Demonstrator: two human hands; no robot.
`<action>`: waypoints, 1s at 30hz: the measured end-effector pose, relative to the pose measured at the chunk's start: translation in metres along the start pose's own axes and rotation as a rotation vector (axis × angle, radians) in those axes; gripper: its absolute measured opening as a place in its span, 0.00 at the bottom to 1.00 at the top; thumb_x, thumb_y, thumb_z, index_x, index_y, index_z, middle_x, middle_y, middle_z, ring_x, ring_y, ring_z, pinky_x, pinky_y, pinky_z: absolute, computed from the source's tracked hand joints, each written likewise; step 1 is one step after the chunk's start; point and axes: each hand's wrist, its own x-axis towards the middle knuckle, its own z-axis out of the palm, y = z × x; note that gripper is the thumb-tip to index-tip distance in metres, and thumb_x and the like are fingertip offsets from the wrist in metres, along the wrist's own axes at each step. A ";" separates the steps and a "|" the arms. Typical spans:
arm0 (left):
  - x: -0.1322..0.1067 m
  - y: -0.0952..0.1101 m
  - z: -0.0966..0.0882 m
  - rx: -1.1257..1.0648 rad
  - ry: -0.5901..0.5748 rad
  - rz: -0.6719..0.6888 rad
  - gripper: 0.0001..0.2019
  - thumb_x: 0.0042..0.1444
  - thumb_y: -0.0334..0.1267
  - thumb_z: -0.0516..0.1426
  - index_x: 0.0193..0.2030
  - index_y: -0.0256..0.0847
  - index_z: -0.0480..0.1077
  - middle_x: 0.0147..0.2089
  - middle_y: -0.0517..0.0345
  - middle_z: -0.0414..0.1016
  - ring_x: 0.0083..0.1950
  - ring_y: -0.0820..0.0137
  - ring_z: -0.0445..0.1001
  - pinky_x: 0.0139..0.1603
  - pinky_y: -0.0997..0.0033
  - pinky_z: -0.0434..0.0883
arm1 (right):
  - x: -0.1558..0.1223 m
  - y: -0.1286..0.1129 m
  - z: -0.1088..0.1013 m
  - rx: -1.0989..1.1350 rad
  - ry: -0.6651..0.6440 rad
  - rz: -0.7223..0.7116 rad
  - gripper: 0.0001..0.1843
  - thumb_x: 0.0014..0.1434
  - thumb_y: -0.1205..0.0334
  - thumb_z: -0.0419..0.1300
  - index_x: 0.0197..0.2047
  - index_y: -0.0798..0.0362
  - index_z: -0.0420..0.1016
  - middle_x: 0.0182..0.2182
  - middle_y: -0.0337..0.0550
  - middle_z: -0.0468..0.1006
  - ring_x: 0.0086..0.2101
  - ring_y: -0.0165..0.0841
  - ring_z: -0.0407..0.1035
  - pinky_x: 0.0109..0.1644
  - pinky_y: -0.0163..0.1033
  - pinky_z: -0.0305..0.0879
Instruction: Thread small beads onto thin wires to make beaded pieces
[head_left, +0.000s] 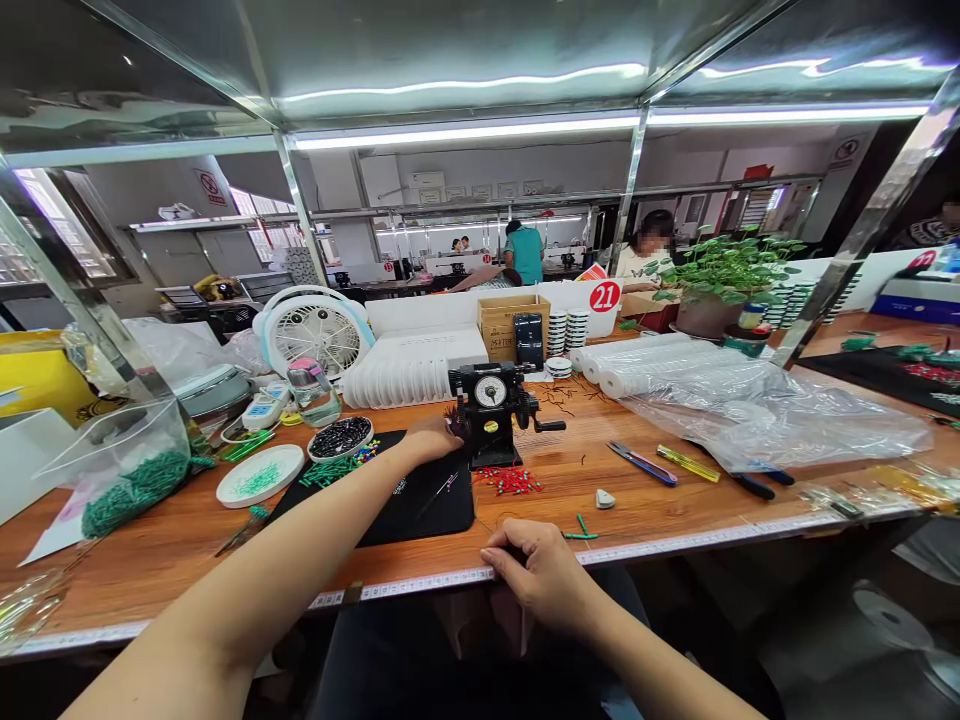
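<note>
Left hand (429, 438): fingers narrowed, pinching a dark bristly wire tuft (452, 425), just beside a black metal hand-cranked machine with round dial (489, 412). Right hand (534, 572): fingers curled at the orange wooden bench edge (450, 583); any hold cannot be told.

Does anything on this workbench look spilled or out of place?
Yes: loose green pieces lie scattered beside the bowl of dark beads, looking spilled. Red-tipped pieces also lie loose on the wooden bench in front of the black hand-cranked device.
</note>
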 end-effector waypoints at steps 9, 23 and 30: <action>-0.013 -0.003 -0.009 -0.089 -0.076 -0.119 0.12 0.56 0.42 0.56 0.35 0.33 0.70 0.34 0.58 0.72 0.34 0.69 0.72 0.36 0.66 0.71 | -0.001 0.000 0.000 0.015 0.005 0.001 0.08 0.57 0.65 0.56 0.27 0.55 0.71 0.22 0.37 0.72 0.26 0.28 0.65 0.32 0.32 0.56; -0.136 0.022 0.001 -0.863 0.110 0.020 0.11 0.59 0.43 0.49 0.38 0.37 0.65 0.36 0.53 0.75 0.36 0.71 0.74 0.28 0.76 0.67 | 0.009 -0.010 -0.009 0.517 -0.044 0.303 0.14 0.54 0.53 0.59 0.29 0.57 0.74 0.17 0.36 0.69 0.16 0.23 0.56 0.20 0.30 0.51; -0.214 0.052 0.062 -1.721 -0.248 0.010 0.11 0.53 0.40 0.59 0.32 0.30 0.70 0.29 0.54 0.70 0.27 0.78 0.67 0.25 0.82 0.62 | -0.004 -0.037 -0.004 0.768 -0.153 0.377 0.16 0.52 0.51 0.62 0.28 0.58 0.74 0.17 0.37 0.70 0.17 0.24 0.62 0.20 0.29 0.54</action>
